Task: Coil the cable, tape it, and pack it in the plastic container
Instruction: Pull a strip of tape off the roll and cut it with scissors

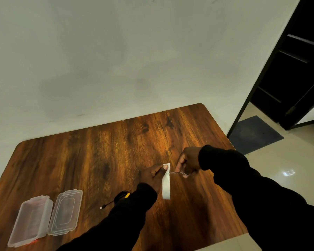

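- The step in hand, as I judge it, is cutting a strip of tape [166, 185] to bind the cable [120, 196].
- The left hand [152, 175] pinches the white tape near its top end, thumb on the face; the rest hangs down from that pinch, above the table [98, 151].
- The right hand [188, 163], just right of the tape, grips small scissors [179, 173]; the thin blades reach the tape's edge just below the pinch. Whether the blades have begun to bite is too fine to tell.
- The two hands are close together, joined only through tape and scissors.
- The cable lies on the table left of the tape, partly hidden under the left sleeve; it looks coiled, with one plug end trailing out toward the container [30, 221].
- The container sits open well left of the tape, its lid [65, 211] just beside it and nearer the tape.
- To cut well: keep the strip taut, so the blades shear rather than fold it.
- Hold the scissors square across the tape for a straight edge.
- Keep the sticky side from curling onto itself or onto the fingers.
- A risk: the freed piece may drop or stick to the table.
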